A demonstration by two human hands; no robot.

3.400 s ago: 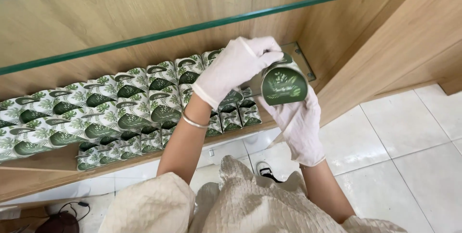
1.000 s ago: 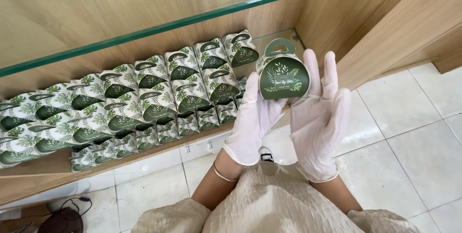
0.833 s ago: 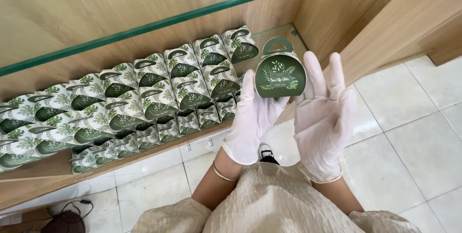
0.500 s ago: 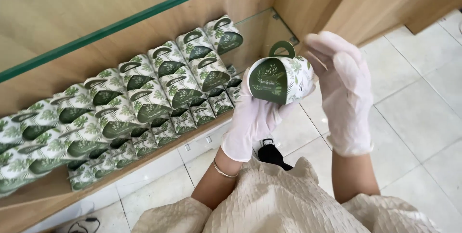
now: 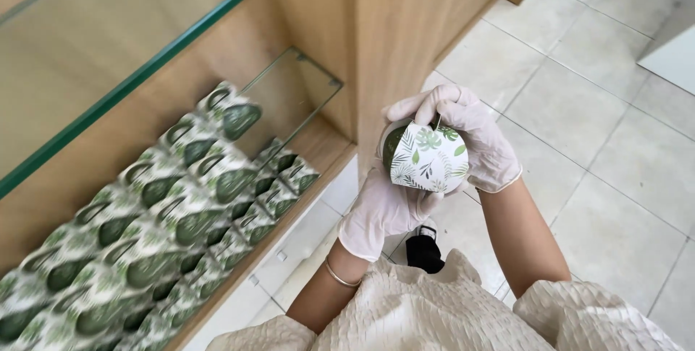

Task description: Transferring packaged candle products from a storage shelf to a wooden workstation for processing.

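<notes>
nearest the camera are the cream textured sleeves (image 5: 434, 315) of the person's top, and a thin bangle (image 5: 339, 276) on the left wrist. both forearms rise toward a small round gift box (image 5: 427, 157), white with green leaf print and a dark green face turned to the left. it is held in the air over the tiled floor (image 5: 601, 141), just in front of the wooden cabinet post (image 5: 405, 39) and clear of the shelf.

the left hand (image 5: 384, 210), in a white glove, cups the box from below, its fingers closed under the bottom edge so the weight rests in the palm. the right hand (image 5: 470, 137), also gloved, wraps over the top and far side, fingers (image 5: 416, 105) curled shut on the upper rim near the small loop there; this looks like a steadying grip that lets the box be turned and looked over.

below the hands a black shoe (image 5: 423, 251) shows on the floor. further left, the wooden shelf (image 5: 318, 152) carries tight rows of matching leaf-print boxes (image 5: 181, 206), dark faces all turned the same way, packed side by side; its right end is bare. above them runs a glass shelf (image 5: 130, 47) with a green edge.
</notes>
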